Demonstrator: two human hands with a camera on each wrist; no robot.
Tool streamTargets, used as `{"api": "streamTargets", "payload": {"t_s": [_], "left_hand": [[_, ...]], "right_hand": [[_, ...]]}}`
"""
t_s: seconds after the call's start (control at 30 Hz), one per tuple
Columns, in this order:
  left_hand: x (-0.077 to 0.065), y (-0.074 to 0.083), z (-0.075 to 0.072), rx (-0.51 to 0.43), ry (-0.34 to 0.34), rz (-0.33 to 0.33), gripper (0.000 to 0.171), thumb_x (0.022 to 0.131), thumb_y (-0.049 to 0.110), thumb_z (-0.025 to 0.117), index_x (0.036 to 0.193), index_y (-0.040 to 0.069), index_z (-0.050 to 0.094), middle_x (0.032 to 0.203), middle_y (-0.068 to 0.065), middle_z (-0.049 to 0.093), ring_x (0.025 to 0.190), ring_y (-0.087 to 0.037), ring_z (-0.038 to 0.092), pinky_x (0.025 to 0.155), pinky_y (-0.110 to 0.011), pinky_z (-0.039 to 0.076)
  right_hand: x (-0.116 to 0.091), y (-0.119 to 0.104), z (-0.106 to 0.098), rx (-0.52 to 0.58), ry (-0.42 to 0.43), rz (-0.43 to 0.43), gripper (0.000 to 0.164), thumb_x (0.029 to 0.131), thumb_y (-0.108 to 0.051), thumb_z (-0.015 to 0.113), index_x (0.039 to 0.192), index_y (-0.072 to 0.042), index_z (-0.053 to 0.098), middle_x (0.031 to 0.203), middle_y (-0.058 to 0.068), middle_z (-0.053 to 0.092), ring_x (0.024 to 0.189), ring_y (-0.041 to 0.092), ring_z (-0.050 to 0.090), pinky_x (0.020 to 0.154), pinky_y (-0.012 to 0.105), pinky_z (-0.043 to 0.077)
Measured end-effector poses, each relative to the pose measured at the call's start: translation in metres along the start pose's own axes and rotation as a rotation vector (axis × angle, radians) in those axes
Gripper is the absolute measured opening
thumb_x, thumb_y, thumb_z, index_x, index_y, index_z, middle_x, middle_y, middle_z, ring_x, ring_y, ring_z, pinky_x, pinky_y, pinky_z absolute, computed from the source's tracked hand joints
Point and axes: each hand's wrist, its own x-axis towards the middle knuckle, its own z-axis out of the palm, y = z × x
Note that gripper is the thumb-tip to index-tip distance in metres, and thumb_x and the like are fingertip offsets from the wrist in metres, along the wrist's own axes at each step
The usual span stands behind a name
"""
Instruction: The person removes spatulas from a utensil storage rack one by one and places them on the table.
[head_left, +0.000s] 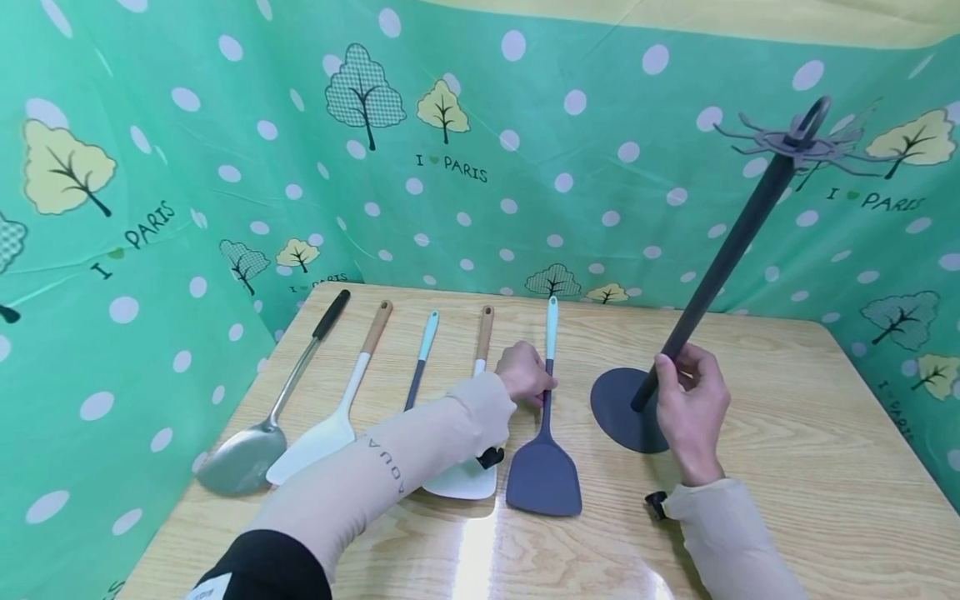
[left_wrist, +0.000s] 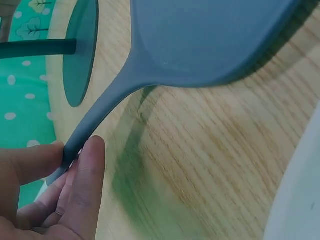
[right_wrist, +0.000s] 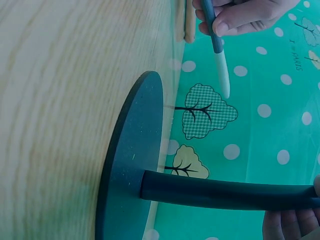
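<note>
My left hand [head_left: 525, 372] pinches the dark shaft of a grey spatula [head_left: 543, 475] with a light blue handle end. In the left wrist view, thumb and fingers close on the shaft, and the spatula's blade [left_wrist: 200, 40] spreads beyond them. On the right, my right hand [head_left: 693, 404] holds the lower pole of a black utensil stand [head_left: 720, 275], which has a round base and a ring of hooks on top. The right wrist view shows the stand's base [right_wrist: 132, 150] on the table, with fingers [right_wrist: 290, 225] around the pole at the edge.
Left of the grey spatula lie a white turner with a wooden handle [head_left: 486, 329], a blue-handled utensil [head_left: 427, 337] partly hidden by my left arm, a white spatula [head_left: 345, 417] and a steel spatula [head_left: 251, 454]. A green patterned cloth [head_left: 480, 192] hangs behind the wooden table [head_left: 810, 417].
</note>
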Motion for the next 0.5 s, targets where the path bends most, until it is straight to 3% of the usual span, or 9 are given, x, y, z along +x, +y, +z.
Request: {"api": "streamTargets", "payload": {"t_s": [0.27,0.5], "left_hand": [[0.0024,0.0,0.0012,0.118,0.033,0.007,0.021,0.082,0.013,0.075,0.072,0.004,0.06,0.061,-0.008,0.065,0.053,-0.021,0.068,0.05,-0.027,0.056],[0.0038,0.0005,0.0006,0.129,0.016,0.014,0.022,0.084,0.014,0.074,0.074,0.002,0.058,0.06,-0.011,0.065,0.052,-0.02,0.067,0.046,-0.026,0.054]], "right_hand": [[-0.0014,-0.0006,0.0017,-0.023,0.014,-0.01,0.026,0.092,-0.011,0.063,0.115,0.003,0.059,0.1,0.012,0.061,0.087,0.007,0.054,0.079,0.013,0.045],[-0.0002,-0.0003,0.0016,-0.027,0.007,0.009,0.027,0.092,-0.014,0.064,0.115,0.001,0.06,0.1,0.009,0.062,0.086,0.005,0.054,0.079,0.013,0.046]]}}
